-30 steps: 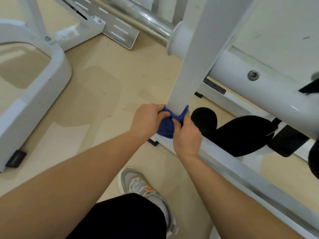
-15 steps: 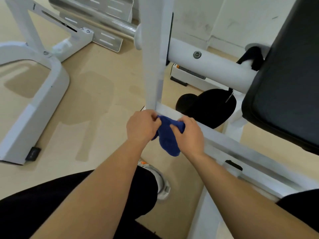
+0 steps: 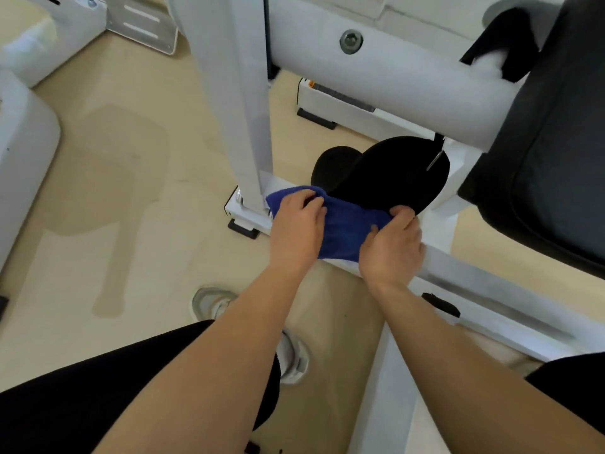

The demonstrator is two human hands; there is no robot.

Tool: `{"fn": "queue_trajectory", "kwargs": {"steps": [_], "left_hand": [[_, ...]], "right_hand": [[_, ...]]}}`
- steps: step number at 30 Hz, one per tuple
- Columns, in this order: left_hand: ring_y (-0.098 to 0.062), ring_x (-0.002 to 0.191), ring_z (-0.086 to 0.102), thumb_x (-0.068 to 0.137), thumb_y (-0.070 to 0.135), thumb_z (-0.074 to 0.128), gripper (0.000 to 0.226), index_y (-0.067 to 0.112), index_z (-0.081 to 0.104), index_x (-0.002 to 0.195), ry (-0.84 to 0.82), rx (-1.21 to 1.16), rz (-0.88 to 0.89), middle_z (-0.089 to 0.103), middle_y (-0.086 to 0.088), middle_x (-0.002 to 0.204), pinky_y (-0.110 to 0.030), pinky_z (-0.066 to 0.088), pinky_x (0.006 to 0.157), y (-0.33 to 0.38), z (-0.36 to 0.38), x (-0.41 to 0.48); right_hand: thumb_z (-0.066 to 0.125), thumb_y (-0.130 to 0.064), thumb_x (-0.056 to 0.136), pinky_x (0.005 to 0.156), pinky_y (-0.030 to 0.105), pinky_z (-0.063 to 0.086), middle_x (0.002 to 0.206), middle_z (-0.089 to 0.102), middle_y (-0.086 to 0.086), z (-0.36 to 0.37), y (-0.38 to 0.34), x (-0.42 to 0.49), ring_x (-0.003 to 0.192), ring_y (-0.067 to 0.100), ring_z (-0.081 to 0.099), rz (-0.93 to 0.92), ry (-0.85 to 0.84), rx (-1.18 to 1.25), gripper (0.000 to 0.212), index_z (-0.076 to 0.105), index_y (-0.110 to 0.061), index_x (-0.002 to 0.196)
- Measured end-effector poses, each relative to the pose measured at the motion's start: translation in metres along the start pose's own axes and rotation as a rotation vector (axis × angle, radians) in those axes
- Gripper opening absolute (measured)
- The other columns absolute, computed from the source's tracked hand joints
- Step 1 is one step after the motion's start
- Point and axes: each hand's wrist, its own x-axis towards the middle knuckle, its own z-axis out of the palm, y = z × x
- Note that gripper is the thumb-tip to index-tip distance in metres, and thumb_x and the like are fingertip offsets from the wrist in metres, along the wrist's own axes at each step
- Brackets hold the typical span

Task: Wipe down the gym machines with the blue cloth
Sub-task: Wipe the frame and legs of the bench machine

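**At the foot of the post: cloth stretched along the rail**

Down on the floor, the white gym machine (image 3: pixel 393 80) fills the view, with its upright post (image 3: pixel 242 109) dropping to meet the base rail (image 3: pixel 474 276). That rail runs away from the post, down and to the right. The blue cloth (image 3: pixel 347 231) is draped right over it, just beside the post's foot, and its long axis follows the rail.

Both hands are on the cloth. The left hand (image 3: pixel 299 231) takes the post end, fingers curled down over the bunched fabric. The right hand (image 3: pixel 393 250) takes the far end, with thumb and fingers pinching the edge under the black pad (image 3: pixel 393 172).

So the cloth lies between the two grips, pulled fairly flat. The bare stretch of rail lies beyond the right hand, so that hand looks best placed to lead a sweep along it.
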Motion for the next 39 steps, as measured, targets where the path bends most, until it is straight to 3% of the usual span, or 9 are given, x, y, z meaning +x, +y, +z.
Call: {"fn": "queue_trajectory", "kwargs": {"steps": [2,5,7,9,11,15,21,32,39], "left_hand": [[-0.028,0.130,0.048,0.100,0.024,0.045,0.039,0.007,0.060,0.132,-0.051,0.156,0.164,0.054,-0.012,0.140,-0.040,0.039,0.110,-0.014,0.013,-0.012],[-0.026,0.146,0.028,0.104,0.033,0.030,0.052,0.013,0.035,0.151,-0.181,0.274,0.220,0.032,-0.008,0.158,-0.043,0.024,0.119,-0.025,0.015,-0.020],[-0.024,0.147,0.025,0.104,0.035,0.030,0.053,0.014,0.031,0.153,-0.189,0.313,0.204,0.028,-0.007,0.159,-0.042,0.022,0.120,-0.027,0.013,-0.015],[-0.024,0.147,0.025,0.104,0.036,0.027,0.053,0.013,0.033,0.152,-0.199,0.369,0.183,0.030,-0.006,0.159,-0.042,0.022,0.119,-0.026,0.010,-0.003],[-0.024,0.146,0.027,0.104,0.036,0.026,0.053,0.013,0.037,0.149,-0.227,0.386,0.167,0.035,-0.006,0.157,-0.042,0.022,0.119,-0.025,0.007,0.014],[-0.025,0.146,0.027,0.104,0.037,0.025,0.051,0.016,0.042,0.146,-0.303,0.434,0.142,0.039,-0.003,0.154,-0.042,0.018,0.119,-0.025,0.004,0.040],[-0.030,0.147,0.020,0.104,0.042,0.025,0.052,0.027,0.028,0.154,-0.357,0.470,0.389,0.028,-0.002,0.160,-0.046,0.021,0.117,-0.009,0.012,-0.010],[-0.028,0.148,0.020,0.104,0.040,0.020,0.051,0.023,0.034,0.150,-0.239,0.443,0.150,0.033,-0.006,0.157,-0.045,0.022,0.117,-0.037,-0.001,0.017],[-0.034,0.149,0.014,0.103,0.044,0.025,0.056,0.027,0.018,0.156,-0.360,0.485,0.408,0.020,-0.006,0.162,-0.048,0.017,0.119,0.009,0.030,-0.023]], "right_hand": [[0.065,-0.009,0.082,0.078,0.043,0.041,0.118,0.055,0.013,0.007,0.014,-0.004,0.102,0.034,0.053,-0.106,0.085,-0.077,0.037,0.052,-0.014,0.116],[0.063,-0.008,0.081,0.090,0.045,0.046,0.128,0.057,0.013,0.023,0.030,-0.010,0.113,0.036,0.054,-0.403,0.068,-0.129,0.039,0.061,-0.011,0.120],[0.047,-0.020,0.092,0.108,0.046,0.040,0.147,0.047,0.016,0.034,0.029,-0.016,0.134,0.035,0.045,-0.513,-0.027,-0.182,0.048,0.051,-0.005,0.138],[0.030,-0.031,0.098,0.120,0.045,0.022,0.160,0.026,0.018,0.039,0.019,-0.022,0.148,0.032,0.025,-0.547,-0.144,-0.265,0.061,0.030,-0.002,0.151],[0.027,-0.036,0.101,0.122,0.045,0.015,0.163,0.018,0.018,0.040,0.004,-0.017,0.151,0.032,0.016,-0.566,-0.194,-0.301,0.063,0.021,-0.004,0.155],[0.031,-0.043,0.102,0.121,0.047,0.016,0.157,0.031,0.014,0.036,-0.007,0.005,0.145,0.031,0.027,-0.603,-0.246,-0.354,0.063,0.023,-0.010,0.155],[0.039,-0.037,0.101,0.120,0.050,0.021,0.158,0.026,0.019,0.014,0.045,-0.005,0.146,0.035,0.024,-0.466,-0.245,-0.414,0.065,0.021,-0.004,0.154],[0.041,-0.045,0.099,0.118,0.046,0.026,0.148,0.037,0.018,0.034,-0.006,0.004,0.136,0.035,0.036,-0.578,-0.263,-0.348,0.068,0.026,-0.003,0.151],[0.049,-0.036,0.098,0.121,0.048,0.017,0.162,0.017,0.021,0.011,0.071,-0.024,0.149,0.036,0.018,-0.378,-0.218,-0.362,0.077,0.013,-0.001,0.156]]}}
